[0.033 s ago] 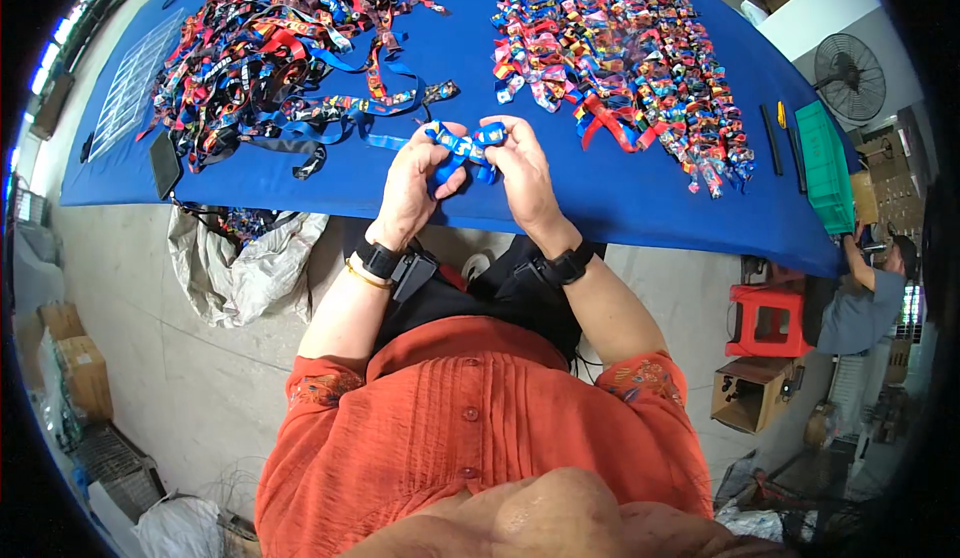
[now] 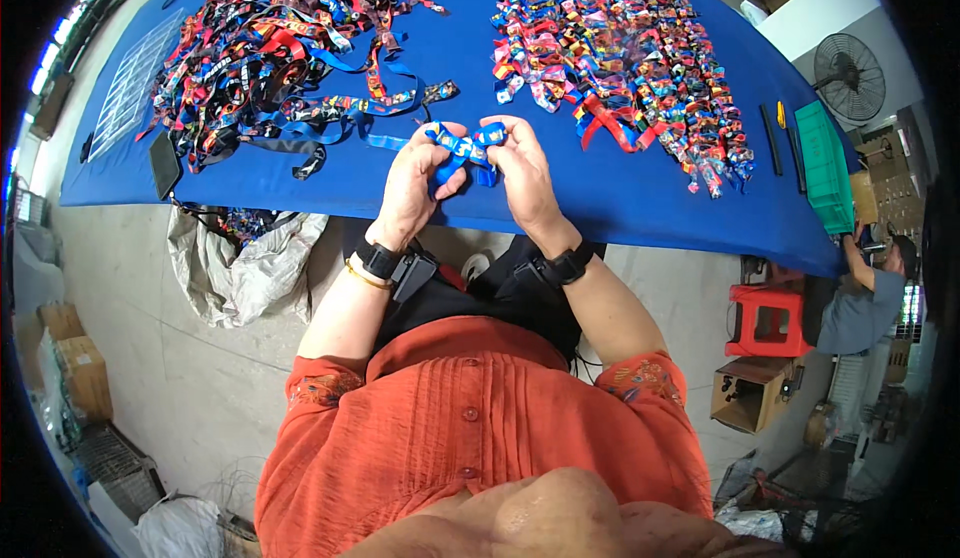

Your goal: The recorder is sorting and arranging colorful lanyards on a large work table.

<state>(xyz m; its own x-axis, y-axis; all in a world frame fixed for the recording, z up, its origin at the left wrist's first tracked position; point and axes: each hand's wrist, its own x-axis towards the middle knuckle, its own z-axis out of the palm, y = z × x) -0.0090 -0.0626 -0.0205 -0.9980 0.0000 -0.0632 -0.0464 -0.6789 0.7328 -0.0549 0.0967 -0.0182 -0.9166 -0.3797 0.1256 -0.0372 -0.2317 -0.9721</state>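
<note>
Between my two hands, just above the near edge of the blue table, is a blue printed lanyard (image 2: 464, 144), gathered into a knot-like bundle with loops hanging below it. My left hand (image 2: 418, 173) is closed on its left part, thumb and fingers pinching the strap. The right part is pinched by my right hand (image 2: 522, 163). Some of the strap is hidden behind my fingers. Left of my hands lies a loose tangled heap of printed lanyards (image 2: 270, 63). To the right, many bundled lanyards (image 2: 630, 58) lie in close rows.
The table's blue cloth (image 2: 400, 193) runs under everything. A green crate (image 2: 825, 168) sits at the right edge beside dark rods (image 2: 771, 140). A white sack (image 2: 240, 278) is below on the left, a red stool (image 2: 768, 320) on the right. Another person (image 2: 865, 303) is at far right.
</note>
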